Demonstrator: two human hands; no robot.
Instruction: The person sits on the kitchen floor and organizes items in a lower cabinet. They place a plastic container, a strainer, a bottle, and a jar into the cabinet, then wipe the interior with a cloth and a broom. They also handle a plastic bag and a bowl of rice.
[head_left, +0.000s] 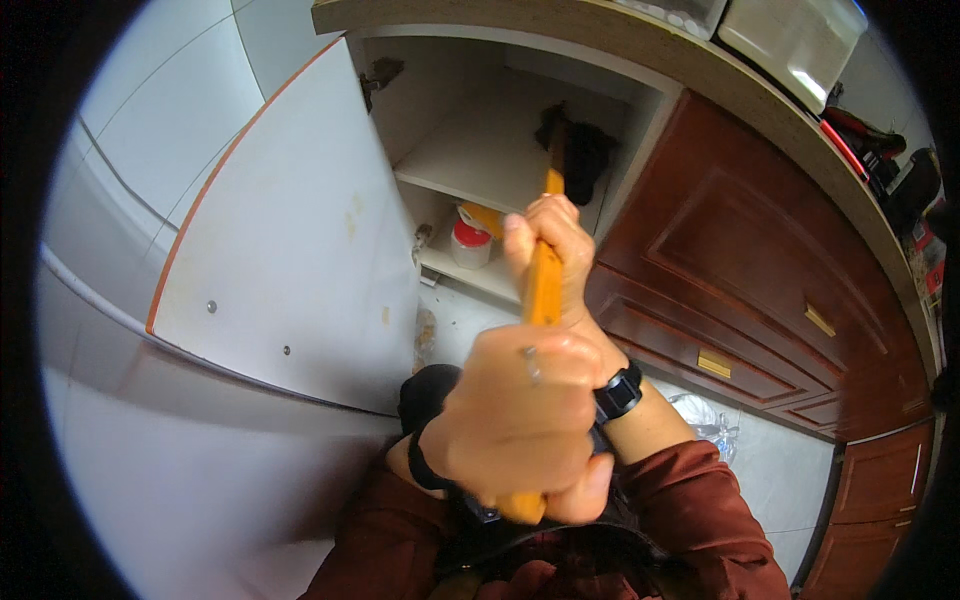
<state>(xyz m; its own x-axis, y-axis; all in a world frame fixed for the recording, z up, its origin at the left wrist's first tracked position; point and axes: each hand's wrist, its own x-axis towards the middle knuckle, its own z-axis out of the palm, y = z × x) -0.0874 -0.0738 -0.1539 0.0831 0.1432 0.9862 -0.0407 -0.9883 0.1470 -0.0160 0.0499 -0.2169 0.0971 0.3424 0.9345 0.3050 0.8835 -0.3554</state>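
Both of my hands grip a long orange-yellow handle (545, 277), which looks like wood and points away from me into an open cabinet. My left hand (525, 412), wearing a ring, is wrapped around the near end and is slightly blurred. Farther along the handle, my right hand (559, 236) is closed around it, with a black watch on that wrist. At the handle's far end a dark, soft-looking mass (589, 161) lies against the cabinet's upper shelf (472, 150). Shadow hides whether it is a cloth or a mop head.
The white inner face of the cabinet door (292, 247) stands open at left. A red-lidded jar (471, 244) is on the lower shelf. Brown drawer and door fronts (750, 240) are at right, under a countertop (525, 19) holding containers. Clear plastic bags (705, 420) lie on the floor.
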